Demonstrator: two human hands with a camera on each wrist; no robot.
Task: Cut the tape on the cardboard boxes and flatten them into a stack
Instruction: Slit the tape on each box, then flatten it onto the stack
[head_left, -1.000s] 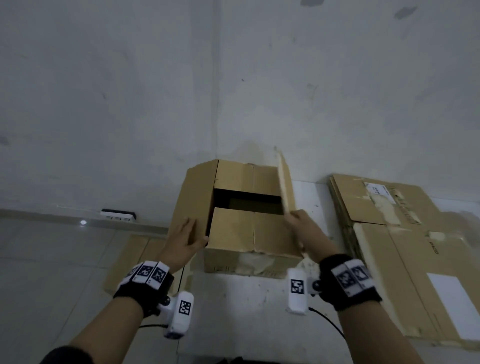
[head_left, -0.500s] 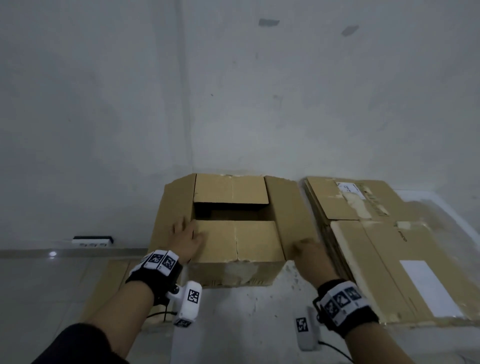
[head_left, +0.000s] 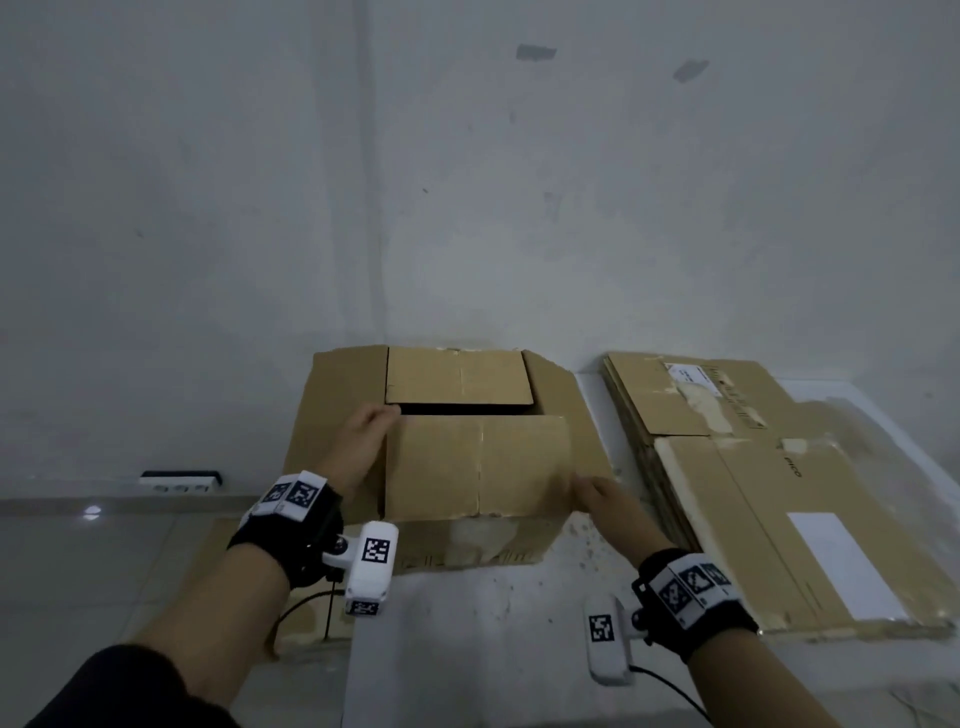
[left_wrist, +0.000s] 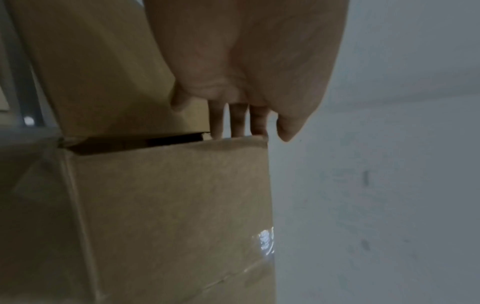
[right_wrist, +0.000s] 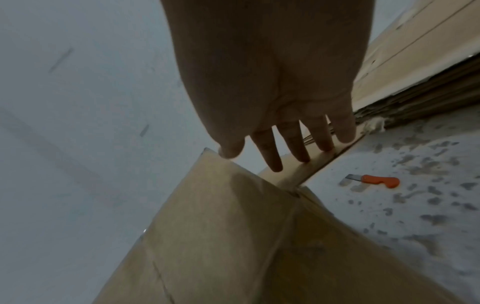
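Observation:
An open brown cardboard box stands on the white surface, its side flaps spread outward and its near and far flaps lying inward over a dark gap. My left hand rests with straight fingers on the left flap, fingertips at the near flap's corner; in the left wrist view the fingers touch a flap edge. On the right flap lies my right hand, its straight fingers pressing it down. An orange-handled knife lies on the surface beside the box.
A stack of flattened boxes lies to the right, close to the box's right flap. A white wall stands right behind the box. A power strip sits by the wall on the left, above cardboard on the floor.
The right flap stood upright in my right hand a second ago; it now lies folded outward under that hand. My left hand slid forward along the left flap.

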